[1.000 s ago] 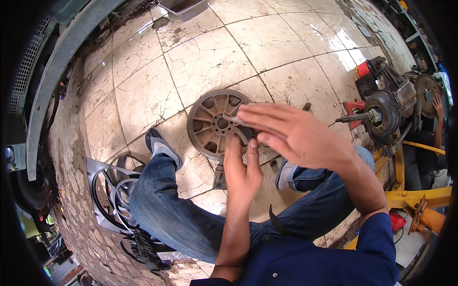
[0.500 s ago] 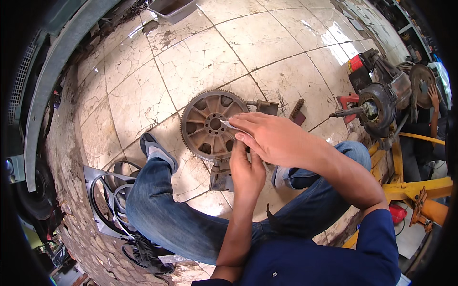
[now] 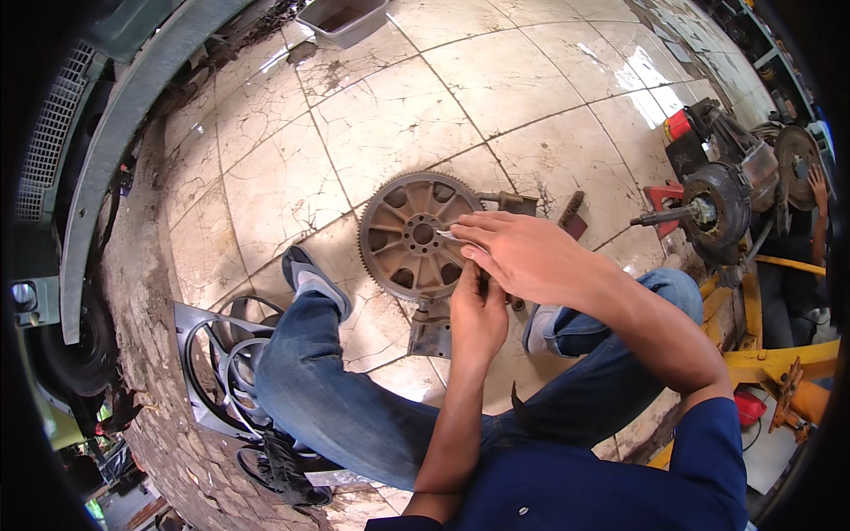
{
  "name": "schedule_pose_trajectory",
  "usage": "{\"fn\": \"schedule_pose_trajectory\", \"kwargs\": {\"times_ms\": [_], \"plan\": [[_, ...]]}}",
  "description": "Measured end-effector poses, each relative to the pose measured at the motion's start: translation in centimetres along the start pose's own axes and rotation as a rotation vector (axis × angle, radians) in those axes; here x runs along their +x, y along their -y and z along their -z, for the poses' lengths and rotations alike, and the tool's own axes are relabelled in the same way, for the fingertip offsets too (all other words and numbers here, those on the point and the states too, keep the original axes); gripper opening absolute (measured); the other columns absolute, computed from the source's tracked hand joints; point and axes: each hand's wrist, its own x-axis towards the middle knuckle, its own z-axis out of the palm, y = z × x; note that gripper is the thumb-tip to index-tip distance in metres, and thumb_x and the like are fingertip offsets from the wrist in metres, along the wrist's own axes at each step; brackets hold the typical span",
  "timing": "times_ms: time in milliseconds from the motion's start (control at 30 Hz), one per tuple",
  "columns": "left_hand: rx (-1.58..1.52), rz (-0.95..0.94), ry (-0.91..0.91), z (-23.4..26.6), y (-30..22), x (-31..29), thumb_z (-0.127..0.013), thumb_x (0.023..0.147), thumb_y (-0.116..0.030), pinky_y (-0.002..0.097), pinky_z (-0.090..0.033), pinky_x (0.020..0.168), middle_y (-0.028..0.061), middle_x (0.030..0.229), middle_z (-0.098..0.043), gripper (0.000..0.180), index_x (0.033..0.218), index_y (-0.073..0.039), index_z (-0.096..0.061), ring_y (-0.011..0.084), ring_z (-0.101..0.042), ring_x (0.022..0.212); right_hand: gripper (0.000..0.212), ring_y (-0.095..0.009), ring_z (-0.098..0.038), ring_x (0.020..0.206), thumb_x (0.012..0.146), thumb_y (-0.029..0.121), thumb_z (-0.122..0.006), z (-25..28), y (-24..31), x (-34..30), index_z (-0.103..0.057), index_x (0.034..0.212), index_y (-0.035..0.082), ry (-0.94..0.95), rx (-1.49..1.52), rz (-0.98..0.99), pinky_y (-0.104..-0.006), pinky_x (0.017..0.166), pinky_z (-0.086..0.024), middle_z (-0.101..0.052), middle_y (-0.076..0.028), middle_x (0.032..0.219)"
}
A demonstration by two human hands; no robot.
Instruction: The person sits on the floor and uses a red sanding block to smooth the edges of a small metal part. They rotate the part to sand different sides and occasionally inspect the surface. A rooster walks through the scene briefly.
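Note:
A brown, rusty flywheel with a toothed rim, spokes and a ring of holes round its hub lies between my feet. My right hand is closed over a small thin whitish piece, pinched under the fingers; its material is unclear. The tip of that piece shows beside the hub. Below, my left hand points up with fingers bent together at the flywheel's right edge. Its fingertips go out of sight under my right hand, and whatever they grip is hidden.
Metal brackets lie by the flywheel, with a brush-like block to its right. A fan shroud rests at left, a grey basin at the top. At right are an axle assembly, yellow frame and another person's hand.
The whole view has shifted, so the flywheel, hands and floor appear farther right. My hands keep nearly the same pose beside the hub.

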Motion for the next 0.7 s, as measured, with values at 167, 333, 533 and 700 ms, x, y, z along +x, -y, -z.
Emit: {"fn": "schedule_pose_trajectory", "kwargs": {"times_ms": [167,333,533,700], "plan": [[-0.002,-0.129,-0.052,0.1,2.2,0.8,-0.053,0.098,-0.004,0.0293,-0.05,0.079,0.0149,0.107,-0.067,0.029,0.125,0.006,-0.055,0.0146,-0.062,0.091,0.038,-0.032,-0.055,0.123,0.101,0.023,-0.047,-0.8,-0.3,-0.2,-0.058,0.128,-0.001,-0.066,-0.078,-0.004,-0.0385,0.105,-0.044,-0.06,-0.017,0.13],[-0.023,-0.051,-0.082,0.7,2.8,1.2,-0.05,0.101,-0.007,0.0284,-0.048,0.088,0.0144,0.115,-0.065,0.03,0.127,0.007,-0.053,0.015,-0.062,0.102,0.041,-0.031,-0.057,0.121,0.101,0.028,-0.046,-0.7,0.5,-0.6,-0.059,0.126,-0.002,-0.12,-0.161,0.068,-0.0388,0.101,-0.047,-0.06,-0.018,0.13],[0.033,-0.099,-0.084,-1.4,2.4,0.1,-0.05,0.102,-0.008,0.0297,-0.045,0.095,0.0143,0.12,-0.063,0.031,0.128,0.008,-0.052,0.0174,-0.06,0.109,0.042,-0.032,-0.055,0.123,0.103,0.028,-0.043,-0.4,-0.1,-0.2,-0.059,0.128,-0.001,-0.006,-0.043,-0.086,-0.0398,0.102,-0.046,-0.057,-0.019,0.134],[-0.088,-0.024,-0.045,-0.4,2.3,0.9,-0.048,0.102,-0.008,0.0304,-0.043,0.098,0.0133,0.123,-0.062,0.031,0.13,0.006,-0.051,0.0172,-0.058,0.111,0.041,-0.033,-0.056,0.122,0.103,0.028,-0.044,-0.1,0.4,-0.5,-0.059,0.128,0.0,-0.057,-0.102,-0.025,-0.0398,0.101,-0.046,-0.058,-0.019,0.132]]}}
